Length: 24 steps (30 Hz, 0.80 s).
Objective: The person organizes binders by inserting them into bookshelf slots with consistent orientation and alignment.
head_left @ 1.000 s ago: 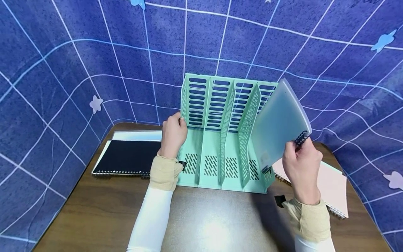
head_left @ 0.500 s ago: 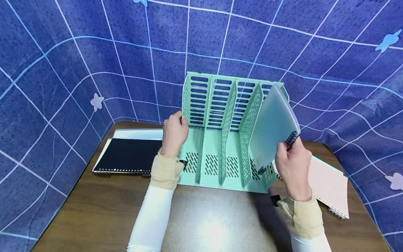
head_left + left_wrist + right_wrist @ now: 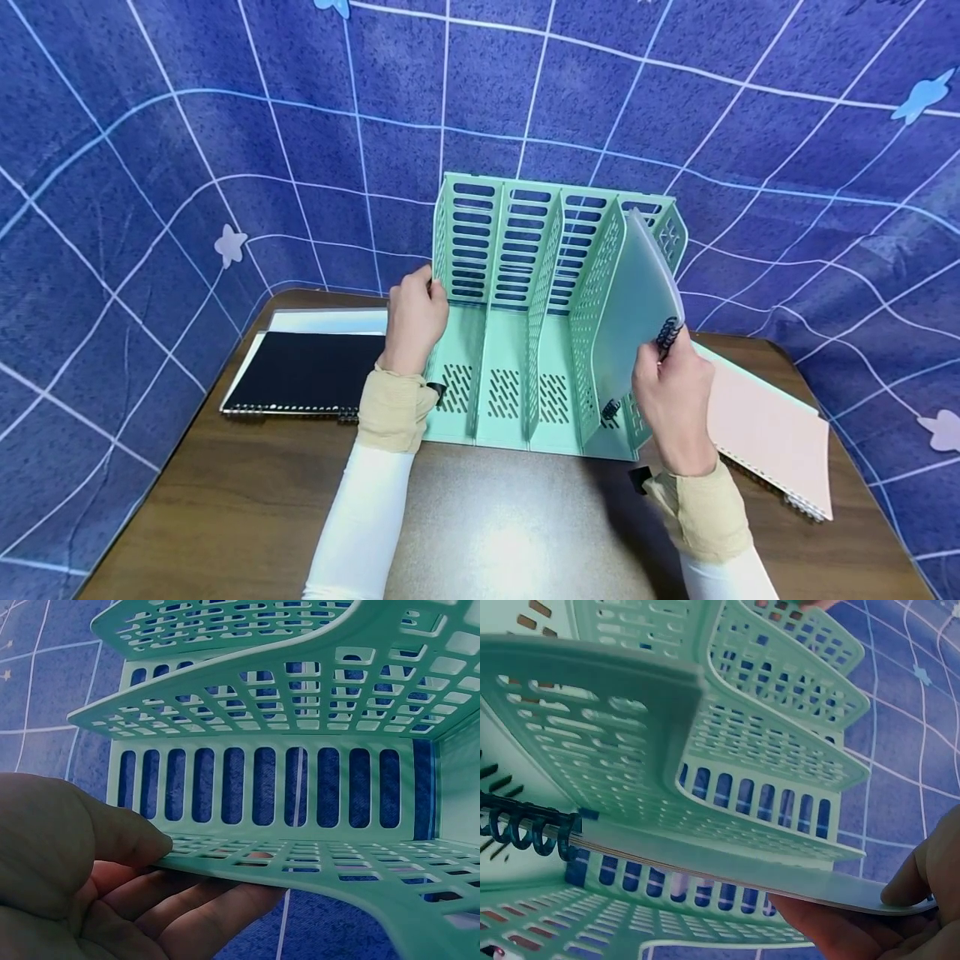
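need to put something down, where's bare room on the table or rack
Free: the table in front of the rack, between the sleeves, and left, in front of the black notebook; also the rack's three left compartments. Crowded: its rightmost compartment, with the frosted notebook and right hand; the table's right, under the pink notebook.

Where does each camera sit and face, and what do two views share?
Head: worn on the head, facing forward and down at the green file organizer; left hand, right hand and forearms show.
Left wrist: on that wrist, facing the organizer's slotted back panel; that hand shows, pinching the left wall.
Right wrist: on that wrist, looking along the spiral notebook; that hand shows.
Shared: head and right wrist show the notebook.
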Available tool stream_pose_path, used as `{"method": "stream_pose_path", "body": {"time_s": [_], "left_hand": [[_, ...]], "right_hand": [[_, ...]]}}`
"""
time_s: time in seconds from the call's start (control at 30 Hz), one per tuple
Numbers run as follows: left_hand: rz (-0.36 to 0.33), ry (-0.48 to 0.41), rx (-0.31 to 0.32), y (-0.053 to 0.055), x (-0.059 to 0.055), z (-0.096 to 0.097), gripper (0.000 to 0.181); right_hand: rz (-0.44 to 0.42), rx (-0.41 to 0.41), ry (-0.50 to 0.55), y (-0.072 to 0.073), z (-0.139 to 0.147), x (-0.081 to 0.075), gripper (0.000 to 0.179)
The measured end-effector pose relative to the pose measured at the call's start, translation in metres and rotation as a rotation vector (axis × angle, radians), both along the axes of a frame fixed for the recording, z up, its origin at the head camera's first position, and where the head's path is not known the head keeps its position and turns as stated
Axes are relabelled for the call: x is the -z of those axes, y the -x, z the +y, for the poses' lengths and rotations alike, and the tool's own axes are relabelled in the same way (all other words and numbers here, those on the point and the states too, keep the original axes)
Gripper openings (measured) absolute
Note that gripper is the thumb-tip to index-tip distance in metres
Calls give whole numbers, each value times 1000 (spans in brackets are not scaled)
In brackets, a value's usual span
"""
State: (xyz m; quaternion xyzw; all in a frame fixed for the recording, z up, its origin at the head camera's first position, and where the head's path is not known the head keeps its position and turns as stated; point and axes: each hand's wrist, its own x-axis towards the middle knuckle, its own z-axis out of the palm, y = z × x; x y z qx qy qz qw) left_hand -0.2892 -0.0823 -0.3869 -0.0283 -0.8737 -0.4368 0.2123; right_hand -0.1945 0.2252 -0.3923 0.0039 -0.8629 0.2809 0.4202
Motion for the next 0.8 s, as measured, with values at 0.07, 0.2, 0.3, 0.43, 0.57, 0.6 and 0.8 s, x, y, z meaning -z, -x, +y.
{"method": "stream_pose_path", "body": {"time_s": [0.07, 0.2, 0.3, 0.43, 0.57, 0.6, 0.8], "left_hand": [[3, 1, -2, 0, 0, 0, 27], [0, 0, 4, -1, -1, 0, 28], [-6, -8, 12, -1, -2, 0, 30], [-4, -13, 16, -2, -3, 0, 31], [4, -10, 16, -2, -3, -1, 31], [5, -10, 16, -2, -3, -1, 31], [-8, -14, 10, -3, -4, -1, 29]], "right_hand": [[-7, -15, -7, 1, -3, 2, 10], [-27, -38, -15, 1, -7, 7, 12], [-44, -47, -14, 2, -9, 8, 13], [-71, -70, -11, 3, -10, 10, 11], [-100, -103, -24, 5, -10, 12, 9], [-107, -110, -30, 6, -10, 13, 9], [-139, -146, -58, 8, -11, 16, 14]]}}
